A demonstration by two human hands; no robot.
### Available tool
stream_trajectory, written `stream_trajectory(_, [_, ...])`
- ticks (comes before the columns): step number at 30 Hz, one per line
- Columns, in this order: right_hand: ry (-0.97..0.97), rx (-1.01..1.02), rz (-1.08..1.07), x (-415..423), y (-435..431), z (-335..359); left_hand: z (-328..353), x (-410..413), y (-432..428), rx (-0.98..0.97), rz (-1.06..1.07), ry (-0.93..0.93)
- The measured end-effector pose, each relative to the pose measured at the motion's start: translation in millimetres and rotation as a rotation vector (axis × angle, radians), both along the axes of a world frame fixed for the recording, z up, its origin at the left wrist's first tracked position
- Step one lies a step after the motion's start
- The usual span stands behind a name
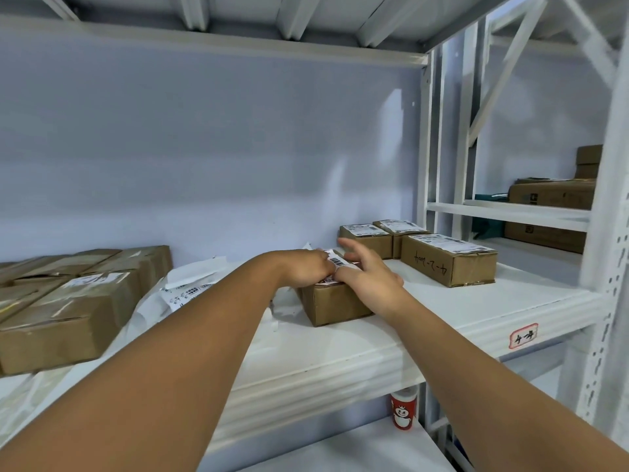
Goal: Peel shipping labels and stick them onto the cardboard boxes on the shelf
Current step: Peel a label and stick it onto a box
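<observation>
Both arms reach out: right hand (367,275) spread flat on label (337,261) atop box (335,306); left hand (304,270) beside it, grip unclear.

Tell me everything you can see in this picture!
middle box: 1, brown, centre of shelf, under both hands
label: 1, white, on middle box's top
labelled boxes: 3, brown, white labels on top, shelf's right back
left boxes: several, brown, shelf's left end
paper sheets: a pile, white, between left boxes and middle box
shelf: 1, white
tag: 1, red-edged, shelf's front edge
can: 1, red and white, below the shelf
far boxes: several, brown, next rack at right
left hand: 1, on the label
right hand: 1, fingers spread, on the label
</observation>
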State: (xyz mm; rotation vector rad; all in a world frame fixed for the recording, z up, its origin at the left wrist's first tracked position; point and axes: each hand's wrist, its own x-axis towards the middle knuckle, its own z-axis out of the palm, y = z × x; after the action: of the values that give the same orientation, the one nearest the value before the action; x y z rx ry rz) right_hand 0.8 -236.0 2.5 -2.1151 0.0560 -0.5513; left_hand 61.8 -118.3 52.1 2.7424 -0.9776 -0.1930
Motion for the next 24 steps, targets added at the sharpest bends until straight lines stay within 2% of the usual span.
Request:
stream_trajectory(7, [-0.002,-0.003,-0.002,0,-1,-1,-3,8,-8,-0.008,-0.037,0.055])
stream_trajectory(12, [0.000,0.023,0.010,1,-2,-1,-5,20,-19,0.079,0.024,0.025])
stream_trajectory(19, [-0.042,0.181,0.026,17,-3,-8,-18,36,-23,0.064,0.115,-0.034])
stream_trajectory(24, [-0.084,0.138,0.010,21,-8,-13,-19,32,-22,0.019,0.127,-0.065])
